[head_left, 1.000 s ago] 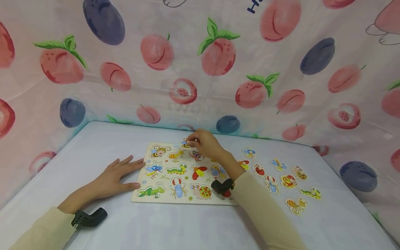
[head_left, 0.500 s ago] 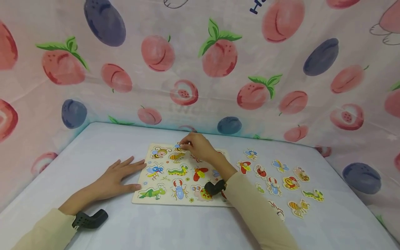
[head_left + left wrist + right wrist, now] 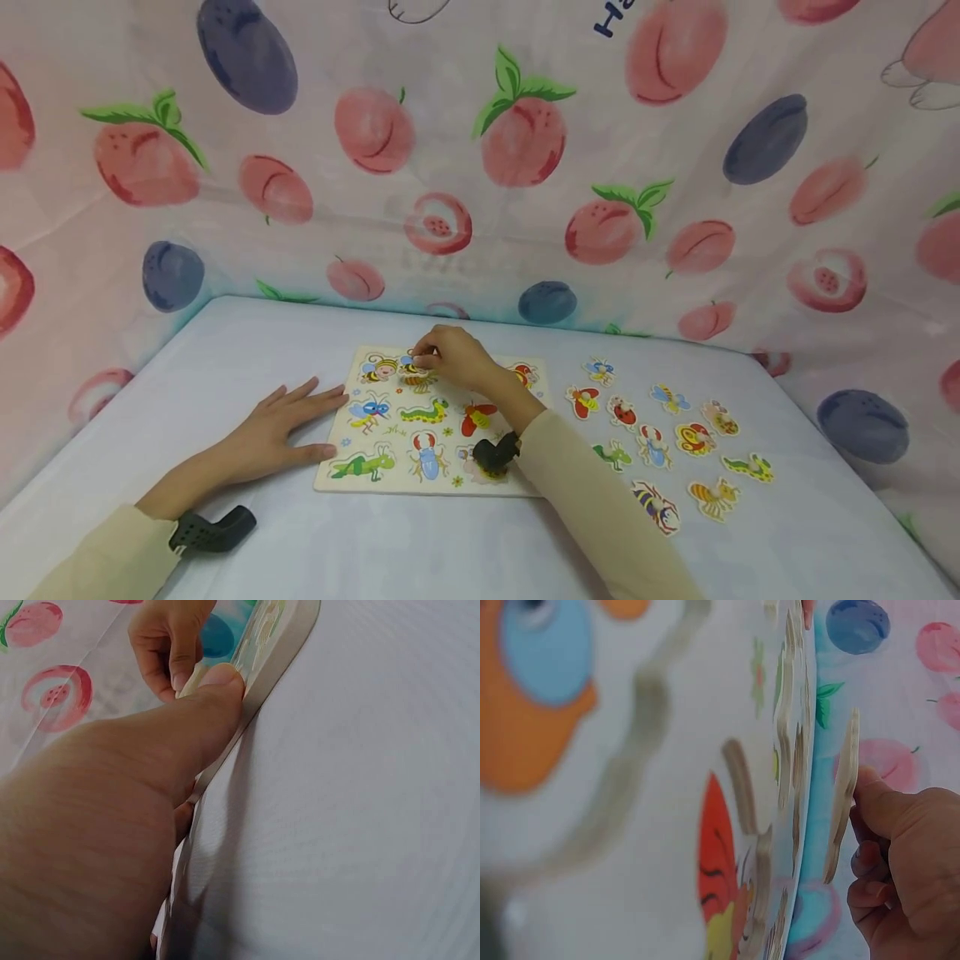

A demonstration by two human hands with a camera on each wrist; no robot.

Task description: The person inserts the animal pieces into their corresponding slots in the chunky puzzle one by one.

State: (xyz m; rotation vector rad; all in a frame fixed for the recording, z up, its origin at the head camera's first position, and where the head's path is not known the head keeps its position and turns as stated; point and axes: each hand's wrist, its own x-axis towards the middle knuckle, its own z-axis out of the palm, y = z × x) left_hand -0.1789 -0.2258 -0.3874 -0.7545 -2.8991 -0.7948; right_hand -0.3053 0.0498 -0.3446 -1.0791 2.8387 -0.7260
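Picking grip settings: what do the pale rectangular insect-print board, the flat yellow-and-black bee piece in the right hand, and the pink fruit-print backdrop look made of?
Board: probably wood or fibreboard, smooth printed face; cut recess walls look tan-brown.
Bee piece: likely thin wood, printed face; edge looks bare, pale tan.
Backdrop: probably matte fabric; soft creases show, but plastic sheeting can't be excluded.

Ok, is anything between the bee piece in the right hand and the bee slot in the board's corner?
Nothing visible. The right hand holds the bee piece off the board, beside the bee slot; the left hand lies at the board's left edge, outside that gap.
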